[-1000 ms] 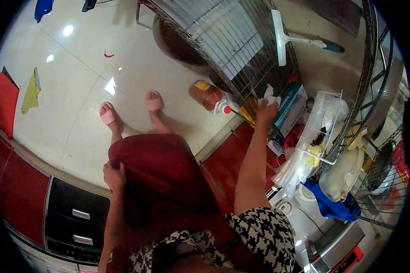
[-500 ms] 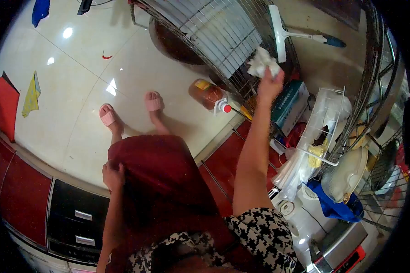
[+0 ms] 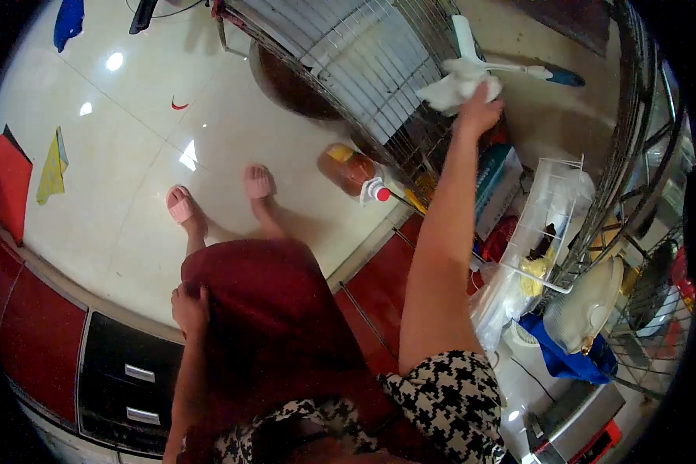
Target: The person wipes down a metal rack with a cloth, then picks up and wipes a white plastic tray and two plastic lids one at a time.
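The right hand (image 3: 479, 114), at the end of an outstretched arm, has its fingers closed in a narrow grip on a crumpled, soft white sheet (image 3: 442, 93) of tissue or thin cloth; which of the two, I cannot tell. The sheet bunches up at the fingertips, and a loose flap spreads out to their left, over the edge of a silver wire-barred rack (image 3: 348, 58). Just beyond the fingers lies a squeegee with a white blade and a white-and-dark-blue handle (image 3: 568, 76); the sheet overlaps it in view, but whether they touch is unclear. The step in hand looks like carrying or wiping with the sheet, though one still view does not settle which. Any further move calls for a firm pinch and for keeping the loose flap off the wire ends, where it could snag. Nearer the body than these fingers are a teal and white cardboard box (image 3: 496, 182) and a white wire basket (image 3: 540, 213); to their left, on the floor, is a clear plastic bottle of amber liquid with a red cap (image 3: 348, 170). The left hand (image 3: 189, 308) rests at the side of a dark red cloth apron (image 3: 267, 286), its fingers bent against the fabric; whether they pinch it, I cannot tell.
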`<action>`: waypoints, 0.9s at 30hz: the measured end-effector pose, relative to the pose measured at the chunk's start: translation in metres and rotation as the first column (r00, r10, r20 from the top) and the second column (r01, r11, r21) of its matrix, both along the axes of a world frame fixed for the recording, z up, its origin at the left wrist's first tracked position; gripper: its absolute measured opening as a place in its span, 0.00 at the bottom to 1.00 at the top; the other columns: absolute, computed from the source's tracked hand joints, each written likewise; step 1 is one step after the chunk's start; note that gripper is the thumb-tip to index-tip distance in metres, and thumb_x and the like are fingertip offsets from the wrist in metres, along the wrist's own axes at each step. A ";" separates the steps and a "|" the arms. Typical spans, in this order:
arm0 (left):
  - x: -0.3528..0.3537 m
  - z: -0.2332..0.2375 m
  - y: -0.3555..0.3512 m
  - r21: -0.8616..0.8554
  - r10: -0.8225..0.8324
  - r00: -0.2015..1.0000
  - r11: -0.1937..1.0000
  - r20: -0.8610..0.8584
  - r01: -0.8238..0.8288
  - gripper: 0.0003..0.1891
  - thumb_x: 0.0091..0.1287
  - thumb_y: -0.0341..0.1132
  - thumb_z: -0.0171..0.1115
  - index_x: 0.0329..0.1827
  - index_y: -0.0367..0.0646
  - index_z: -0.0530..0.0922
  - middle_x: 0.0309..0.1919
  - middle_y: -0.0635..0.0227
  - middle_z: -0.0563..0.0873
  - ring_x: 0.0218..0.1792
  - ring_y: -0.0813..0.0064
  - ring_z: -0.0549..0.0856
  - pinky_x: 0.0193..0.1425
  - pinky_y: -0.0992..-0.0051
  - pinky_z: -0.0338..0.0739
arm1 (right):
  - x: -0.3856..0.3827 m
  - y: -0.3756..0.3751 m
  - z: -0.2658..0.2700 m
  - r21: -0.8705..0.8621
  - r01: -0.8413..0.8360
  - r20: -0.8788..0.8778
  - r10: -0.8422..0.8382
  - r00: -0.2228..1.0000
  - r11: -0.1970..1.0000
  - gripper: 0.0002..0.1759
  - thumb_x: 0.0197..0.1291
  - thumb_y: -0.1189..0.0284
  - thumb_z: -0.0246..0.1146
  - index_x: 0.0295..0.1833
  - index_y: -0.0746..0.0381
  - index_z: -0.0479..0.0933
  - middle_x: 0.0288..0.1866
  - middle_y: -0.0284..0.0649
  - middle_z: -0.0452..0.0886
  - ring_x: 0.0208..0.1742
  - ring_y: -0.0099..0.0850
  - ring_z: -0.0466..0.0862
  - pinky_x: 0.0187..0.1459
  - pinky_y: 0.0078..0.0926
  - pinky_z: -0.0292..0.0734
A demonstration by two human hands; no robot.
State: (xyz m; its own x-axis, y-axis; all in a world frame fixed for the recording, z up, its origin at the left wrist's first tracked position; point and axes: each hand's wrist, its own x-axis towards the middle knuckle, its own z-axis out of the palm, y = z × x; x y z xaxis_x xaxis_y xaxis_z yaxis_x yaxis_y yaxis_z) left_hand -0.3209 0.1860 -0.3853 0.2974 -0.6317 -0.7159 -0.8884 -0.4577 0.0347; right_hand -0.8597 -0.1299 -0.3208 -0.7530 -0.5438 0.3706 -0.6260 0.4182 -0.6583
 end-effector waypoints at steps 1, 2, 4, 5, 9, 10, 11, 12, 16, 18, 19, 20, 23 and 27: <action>0.002 -0.002 0.003 -0.006 -0.001 1.000 1.000 -0.007 0.001 0.22 0.54 0.47 0.62 0.46 0.41 0.74 0.43 0.57 0.77 0.45 0.54 0.77 0.47 0.60 0.73 | -0.017 -0.017 0.002 -0.136 0.053 0.288 -0.011 0.957 0.989 0.22 0.58 0.66 0.60 0.53 0.68 0.68 0.45 0.46 0.78 0.41 0.40 0.79 0.39 0.37 0.74; 0.001 0.000 0.002 -0.009 -0.001 1.000 1.000 -0.007 0.001 0.22 0.54 0.47 0.62 0.46 0.41 0.74 0.43 0.57 0.77 0.45 0.54 0.77 0.47 0.60 0.73 | -0.042 -0.034 -0.001 -0.138 0.053 0.289 -0.011 0.957 0.989 0.22 0.58 0.66 0.60 0.53 0.68 0.68 0.45 0.46 0.78 0.41 0.40 0.79 0.39 0.37 0.74; -0.002 0.006 -0.001 0.034 0.036 0.999 0.999 -0.014 -0.036 0.22 0.54 0.48 0.62 0.46 0.43 0.74 0.42 0.58 0.77 0.45 0.54 0.77 0.46 0.60 0.73 | -0.081 -0.062 -0.002 0.042 0.249 0.711 -0.205 0.673 0.967 0.21 0.60 0.66 0.57 0.56 0.64 0.67 0.44 0.41 0.77 0.37 0.35 0.77 0.30 0.30 0.74; -0.002 0.007 0.000 0.035 0.037 0.999 0.999 -0.018 -0.037 0.22 0.54 0.48 0.62 0.46 0.43 0.74 0.42 0.58 0.77 0.45 0.54 0.77 0.46 0.60 0.73 | -0.090 -0.066 -0.002 0.042 0.248 0.709 -0.204 0.675 0.968 0.21 0.60 0.66 0.57 0.56 0.64 0.67 0.44 0.41 0.77 0.37 0.35 0.77 0.30 0.30 0.74; -0.006 0.004 0.000 0.046 0.072 0.997 0.996 0.017 -0.073 0.22 0.54 0.47 0.62 0.47 0.44 0.74 0.41 0.60 0.77 0.45 0.56 0.77 0.46 0.60 0.73 | -0.135 -0.081 -0.015 0.143 -0.092 0.836 -0.071 0.545 0.985 0.15 0.65 0.67 0.50 0.55 0.58 0.68 0.41 0.37 0.77 0.31 0.30 0.74 0.20 0.23 0.65; -0.006 0.004 -0.001 0.075 0.087 0.996 0.993 0.024 -0.088 0.22 0.54 0.47 0.62 0.48 0.44 0.74 0.41 0.60 0.77 0.45 0.56 0.77 0.46 0.60 0.73 | -0.154 -0.079 -0.026 0.235 -0.140 0.801 -0.111 0.588 0.962 0.10 0.65 0.69 0.50 0.51 0.55 0.70 0.38 0.34 0.77 0.28 0.29 0.74 0.17 0.23 0.62; -0.007 0.003 -0.001 0.074 0.088 0.996 0.993 0.024 -0.090 0.22 0.54 0.47 0.62 0.48 0.44 0.74 0.41 0.60 0.77 0.45 0.56 0.77 0.46 0.60 0.73 | -0.173 -0.074 -0.038 0.153 -0.118 0.816 -0.058 0.575 0.981 0.19 0.68 0.61 0.42 0.54 0.62 0.70 0.38 0.40 0.77 0.26 0.29 0.73 0.21 0.29 0.66; -0.008 0.002 0.000 0.042 0.071 0.997 0.997 0.015 -0.071 0.21 0.54 0.47 0.62 0.48 0.45 0.74 0.42 0.60 0.77 0.45 0.57 0.77 0.46 0.60 0.74 | -0.164 -0.074 -0.027 0.155 -0.118 0.815 -0.059 0.576 0.981 0.19 0.68 0.61 0.42 0.54 0.62 0.70 0.38 0.40 0.77 0.26 0.29 0.73 0.21 0.29 0.66; -0.012 0.003 0.001 0.089 0.043 0.998 0.995 0.038 -0.046 0.24 0.54 0.48 0.63 0.50 0.45 0.73 0.44 0.60 0.77 0.46 0.56 0.77 0.47 0.61 0.74 | -0.098 -0.039 0.037 0.419 0.064 0.522 -0.298 0.799 0.906 0.17 0.63 0.60 0.47 0.44 0.63 0.72 0.31 0.38 0.73 0.22 0.27 0.71 0.15 0.26 0.59; -0.014 0.002 -0.001 0.090 0.032 0.999 0.995 0.036 -0.035 0.24 0.55 0.48 0.63 0.50 0.44 0.73 0.44 0.59 0.77 0.46 0.56 0.78 0.47 0.60 0.74 | -0.096 -0.018 0.041 0.340 0.079 0.506 -0.254 0.824 0.937 0.18 0.61 0.59 0.50 0.41 0.64 0.73 0.30 0.38 0.72 0.22 0.27 0.70 0.15 0.27 0.59; -0.016 0.001 -0.002 0.090 0.030 0.999 0.995 0.038 -0.033 0.24 0.55 0.49 0.62 0.50 0.44 0.73 0.44 0.59 0.77 0.45 0.56 0.78 0.47 0.60 0.74 | -0.103 -0.004 0.029 0.252 0.093 0.504 -0.213 0.837 0.963 0.19 0.61 0.61 0.51 0.46 0.66 0.73 0.32 0.43 0.76 0.28 0.32 0.76 0.24 0.31 0.67; -0.018 0.002 -0.003 0.087 0.030 0.999 0.996 0.035 -0.033 0.24 0.55 0.49 0.62 0.50 0.44 0.73 0.44 0.59 0.77 0.45 0.56 0.78 0.47 0.60 0.74 | -0.108 0.008 0.018 0.163 0.105 0.498 -0.174 0.850 0.981 0.21 0.60 0.63 0.53 0.51 0.68 0.73 0.34 0.48 0.79 0.35 0.38 0.81 0.32 0.36 0.74; -0.020 0.000 -0.005 0.106 0.029 0.998 0.994 0.060 -0.036 0.21 0.54 0.46 0.62 0.46 0.43 0.74 0.42 0.60 0.78 0.45 0.56 0.77 0.47 0.61 0.74 | -0.097 0.029 -0.008 0.474 0.207 0.175 -0.321 0.931 0.856 0.22 0.61 0.58 0.51 0.41 0.70 0.75 0.30 0.44 0.78 0.30 0.36 0.79 0.25 0.37 0.70; -0.023 0.004 -0.005 0.022 0.044 0.999 0.999 0.008 -0.044 0.22 0.54 0.46 0.62 0.46 0.41 0.74 0.41 0.59 0.77 0.45 0.55 0.77 0.46 0.60 0.74 | -0.050 0.077 0.002 0.497 0.087 0.105 -0.159 0.982 0.863 0.24 0.61 0.59 0.51 0.47 0.70 0.74 0.34 0.49 0.81 0.37 0.45 0.81 0.36 0.39 0.72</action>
State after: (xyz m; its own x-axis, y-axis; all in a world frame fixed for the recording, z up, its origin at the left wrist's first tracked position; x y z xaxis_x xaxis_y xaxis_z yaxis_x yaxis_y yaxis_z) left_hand -0.3436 0.1812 -0.3816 0.3299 -0.6017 -0.7274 -0.8674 -0.4972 0.0178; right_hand -0.9096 -0.0528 -0.3185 -0.8493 -0.5271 -0.0301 -0.4665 0.7759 -0.4247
